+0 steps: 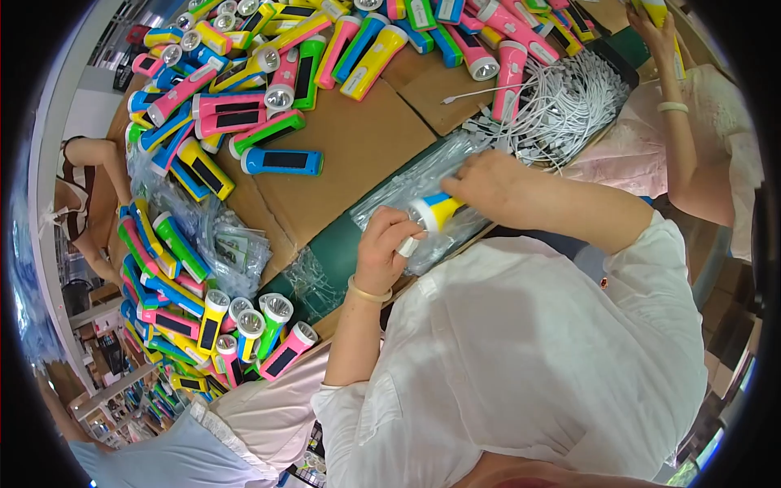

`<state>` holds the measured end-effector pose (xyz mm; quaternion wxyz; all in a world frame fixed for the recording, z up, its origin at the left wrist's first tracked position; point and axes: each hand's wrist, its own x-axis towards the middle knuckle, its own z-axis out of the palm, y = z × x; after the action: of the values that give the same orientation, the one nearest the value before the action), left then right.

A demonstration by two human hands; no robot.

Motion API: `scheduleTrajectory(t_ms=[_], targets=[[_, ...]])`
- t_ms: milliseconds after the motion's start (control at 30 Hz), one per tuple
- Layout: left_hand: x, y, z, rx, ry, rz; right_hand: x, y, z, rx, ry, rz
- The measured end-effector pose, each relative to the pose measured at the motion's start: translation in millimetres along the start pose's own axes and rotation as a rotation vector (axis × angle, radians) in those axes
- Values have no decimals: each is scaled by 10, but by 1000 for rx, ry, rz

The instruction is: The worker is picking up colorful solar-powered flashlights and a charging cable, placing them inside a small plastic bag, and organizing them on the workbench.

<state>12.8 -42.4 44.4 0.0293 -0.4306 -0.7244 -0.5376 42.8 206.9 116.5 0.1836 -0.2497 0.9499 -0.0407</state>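
Observation:
A flashlight (442, 209) with a white head and a yellow and blue body lies between my hands, lens end to the left. My left hand (385, 250) is closed at the rim of its head; a white cover sits on one digit. Curled over the body end is my right hand (494, 187), which hides the rest of the flashlight. Clear plastic bags (399, 189) lie under and beyond both hands, along the green table edge (336, 259).
Many coloured flashlights (281, 81) are heaped at the far side, with more standing (250, 324) at the near left. White cables (561, 106) fill a box at right. Cardboard (342, 154) covers the table. Co-workers' arms show at left and right; one hand (653, 31) holds a yellow flashlight.

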Motion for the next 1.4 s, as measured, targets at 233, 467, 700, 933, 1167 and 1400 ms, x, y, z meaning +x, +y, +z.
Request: scheduleTrajectory(t_ms=[233, 467, 700, 933, 1167, 1400], targets=[[-54, -100, 22, 117, -40, -57, 226, 422, 106, 482, 193, -175], [-75, -135, 69, 132, -15, -89, -93, 1840, 300, -168, 268, 819], [-78, -120, 45, 128, 5, -92, -370, 1885, 87, 142, 588, 526], [-117, -158, 55, 147, 26, -88, -318, 1327, -955, 945, 751, 378], [-114, -138, 7, 134, 55, -110, -90, 678, -554, 1388, 667, -92], [-128, -178, 26, 88, 75, -108, -79, 504, 56, 1591, 302, -93]])
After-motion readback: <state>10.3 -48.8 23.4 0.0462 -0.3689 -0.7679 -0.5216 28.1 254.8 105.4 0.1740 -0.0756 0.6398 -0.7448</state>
